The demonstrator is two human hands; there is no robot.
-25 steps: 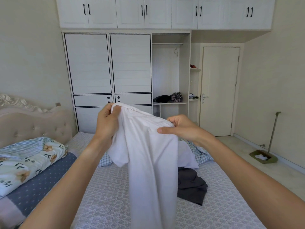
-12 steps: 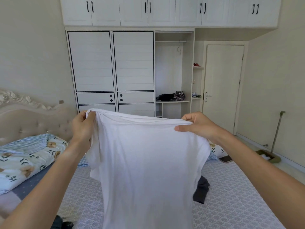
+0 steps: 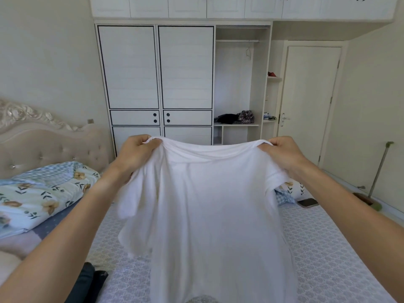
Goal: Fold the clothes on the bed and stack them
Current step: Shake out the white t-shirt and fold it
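Observation:
A white T-shirt (image 3: 214,211) hangs spread out in front of me, above the bed (image 3: 328,254). My left hand (image 3: 135,156) grips its left shoulder and my right hand (image 3: 282,154) grips its right shoulder, holding the top edge stretched between them. The body of the shirt drops to the bottom of the view, with both sleeves drooping at the sides. A dark garment (image 3: 91,281) lies on the bed at lower left, partly behind my left arm. The shirt hides the middle of the bed.
A floral quilt (image 3: 41,193) and padded headboard (image 3: 50,145) are on the left. A phone (image 3: 308,202) lies at the bed's right edge beside a floral pillow (image 3: 290,189). A wardrobe (image 3: 183,73) with an open shelf stands behind; a door (image 3: 306,101) and a dustpan handle (image 3: 380,169) are on the right.
My hands have moved apart and spread the bunched shirt out wide by its shoulders. The view has tilted down, and the shirt now hides the dark grey garment that lay mid-bed.

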